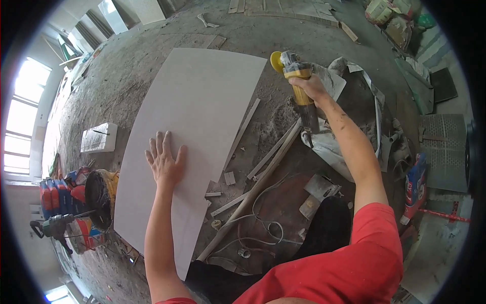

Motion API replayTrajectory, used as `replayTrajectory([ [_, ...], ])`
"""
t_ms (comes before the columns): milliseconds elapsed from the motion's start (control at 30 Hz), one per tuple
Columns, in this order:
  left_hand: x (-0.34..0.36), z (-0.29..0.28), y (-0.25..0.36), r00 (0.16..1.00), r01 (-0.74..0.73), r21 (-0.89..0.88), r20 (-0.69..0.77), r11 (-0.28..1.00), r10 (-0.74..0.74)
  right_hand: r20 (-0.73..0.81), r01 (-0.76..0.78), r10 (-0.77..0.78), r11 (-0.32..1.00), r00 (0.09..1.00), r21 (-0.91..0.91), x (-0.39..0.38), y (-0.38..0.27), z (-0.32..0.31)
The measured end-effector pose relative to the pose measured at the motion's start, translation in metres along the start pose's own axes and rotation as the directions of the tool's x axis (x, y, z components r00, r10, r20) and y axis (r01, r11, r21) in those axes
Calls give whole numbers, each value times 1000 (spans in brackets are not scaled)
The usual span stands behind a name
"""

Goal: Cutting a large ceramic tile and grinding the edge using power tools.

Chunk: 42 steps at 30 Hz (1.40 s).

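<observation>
A large pale tile slab (207, 91) lies in front of me, with a small notch in its right edge. My left hand (167, 161) rests flat on it, fingers spread. In my right hand (311, 88) is a yellow and black angle grinder (302, 93), gripped round its body. The grinder's yellow disc (276, 61) points away from me, just past the slab's far right corner and apart from it. Narrow cut strips (243, 133) and small offcuts (230, 178) lie along the slab's right side.
A long pole (228, 228) and a loose cable (253, 215) lie on the dusty floor near my legs. To the left stand a white box (99, 138), a dirty bucket (98, 195) and a power mixer (58, 226). Crumpled white sacks (331, 147) lie right, under my forearm.
</observation>
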<state>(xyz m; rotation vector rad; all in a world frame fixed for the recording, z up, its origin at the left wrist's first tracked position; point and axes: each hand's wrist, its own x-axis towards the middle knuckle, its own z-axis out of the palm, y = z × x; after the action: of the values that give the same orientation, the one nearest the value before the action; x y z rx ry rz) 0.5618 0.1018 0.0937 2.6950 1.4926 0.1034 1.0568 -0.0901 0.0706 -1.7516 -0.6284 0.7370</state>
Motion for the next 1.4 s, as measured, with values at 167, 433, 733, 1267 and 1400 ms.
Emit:
replayTrajectory([
  [167,-1,-2,-3,1000,8,8,6,1000,-8,100,29,-23,998,995,-60,-8,-3,7],
  [433,-1,-2,-3,1000,-2,16,8,1000,2,109,40,-33,998,993,-58,0,3,8],
  [733,-3,1,-7,1000,4,23,14,1000,-5,26,-8,8,1000,1000,18,5,-4,8],
  [1267,-2,20,-22,999,-15,58,-28,998,16,258,470,-487,873,834,128,-199,70,146],
  [1400,3,25,-10,999,-33,32,-36,999,35,228,211,-214,977,950,39,-115,64,91],
])
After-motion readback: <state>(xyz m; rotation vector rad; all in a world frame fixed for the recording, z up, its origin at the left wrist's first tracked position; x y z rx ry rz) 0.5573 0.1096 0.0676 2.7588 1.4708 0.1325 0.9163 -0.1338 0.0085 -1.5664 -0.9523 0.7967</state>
